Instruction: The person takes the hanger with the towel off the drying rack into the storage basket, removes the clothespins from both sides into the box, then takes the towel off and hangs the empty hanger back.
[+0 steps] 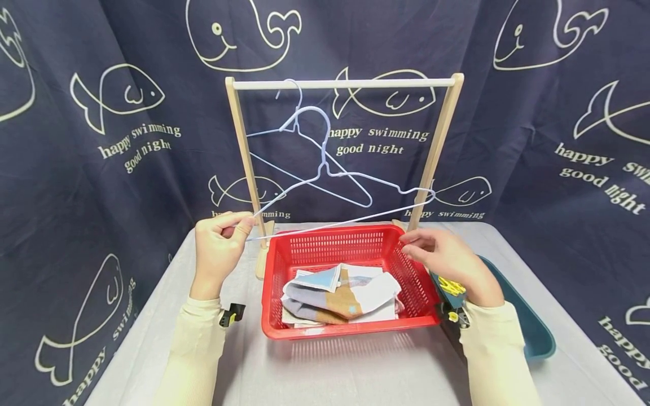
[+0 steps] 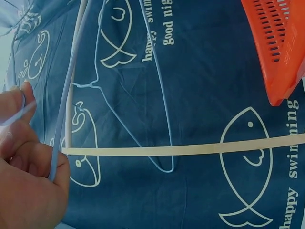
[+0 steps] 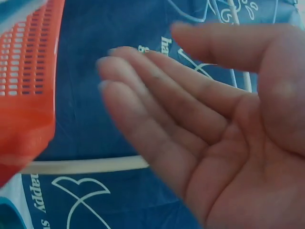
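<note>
My left hand (image 1: pixel 221 243) pinches one end of a light blue clothes hanger (image 1: pixel 365 176), held in the air with its hook up and its far end reaching past the rack's right post. In the left wrist view the fingers curl round the hanger's end. My right hand (image 1: pixel 442 256) is off the hanger, below its far end and over the basket's right side; the right wrist view shows its fingers loosely extended around nothing. Below lies a red basket (image 1: pixel 350 325) with folded cloth (image 1: pixel 330 299) in white, grey, brown and blue.
A second light blue hanger (image 1: pixel 355 186) hangs on the left part of a wooden rack's white bar (image 1: pixel 376 84), behind the basket. At the right stands a dark teal tray (image 1: pixel 539 344) with yellow things (image 1: pixel 451 286) at its left side, partly hidden by my right arm. Patterned dark curtain surrounds the table.
</note>
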`<state>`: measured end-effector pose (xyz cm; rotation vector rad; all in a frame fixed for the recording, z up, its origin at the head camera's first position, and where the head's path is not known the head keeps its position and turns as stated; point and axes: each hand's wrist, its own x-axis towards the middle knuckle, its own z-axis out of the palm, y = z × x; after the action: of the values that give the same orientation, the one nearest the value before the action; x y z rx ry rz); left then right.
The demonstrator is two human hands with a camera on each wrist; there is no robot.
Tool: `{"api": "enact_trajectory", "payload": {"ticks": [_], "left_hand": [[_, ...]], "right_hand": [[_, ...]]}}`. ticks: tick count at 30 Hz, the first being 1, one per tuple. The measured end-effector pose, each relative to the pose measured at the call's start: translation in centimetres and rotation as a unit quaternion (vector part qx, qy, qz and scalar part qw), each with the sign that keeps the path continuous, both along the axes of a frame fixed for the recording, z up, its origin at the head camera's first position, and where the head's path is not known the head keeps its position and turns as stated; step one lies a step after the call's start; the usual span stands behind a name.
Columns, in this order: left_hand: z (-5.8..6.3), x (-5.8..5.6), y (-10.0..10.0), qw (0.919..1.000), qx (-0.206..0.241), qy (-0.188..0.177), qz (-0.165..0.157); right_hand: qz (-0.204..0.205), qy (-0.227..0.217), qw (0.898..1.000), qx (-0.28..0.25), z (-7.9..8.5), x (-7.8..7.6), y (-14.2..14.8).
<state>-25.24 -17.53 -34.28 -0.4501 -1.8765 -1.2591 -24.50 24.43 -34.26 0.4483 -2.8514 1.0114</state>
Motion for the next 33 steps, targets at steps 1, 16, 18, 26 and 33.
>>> {"api": "enact_trajectory", "payload": {"ticks": [1,16,18,26,33], "left_hand": [[0.0,0.0,0.0,1.0000,-0.001,-0.001,-0.001],[-0.3,0.1,0.1,0.9985,-0.024,-0.028,-0.039],[-0.3,0.0,0.1,0.9981,-0.027,-0.031,-0.045],[-0.6,-0.1,0.2,0.9960,-0.041,-0.045,-0.066],[-0.8,-0.1,0.5,0.9952,-0.039,-0.054,-0.071]], "right_hand": [[-0.012,0.011,1.000,-0.012,0.1,0.0,0.2],[-0.184,0.159,0.966,-0.084,1.3,0.6,1.2],[-0.192,0.172,0.962,-0.092,1.4,0.8,1.1],[-0.174,0.232,0.948,-0.129,1.5,1.6,0.8],[-0.094,0.252,0.959,-0.090,1.7,2.0,0.6]]}}
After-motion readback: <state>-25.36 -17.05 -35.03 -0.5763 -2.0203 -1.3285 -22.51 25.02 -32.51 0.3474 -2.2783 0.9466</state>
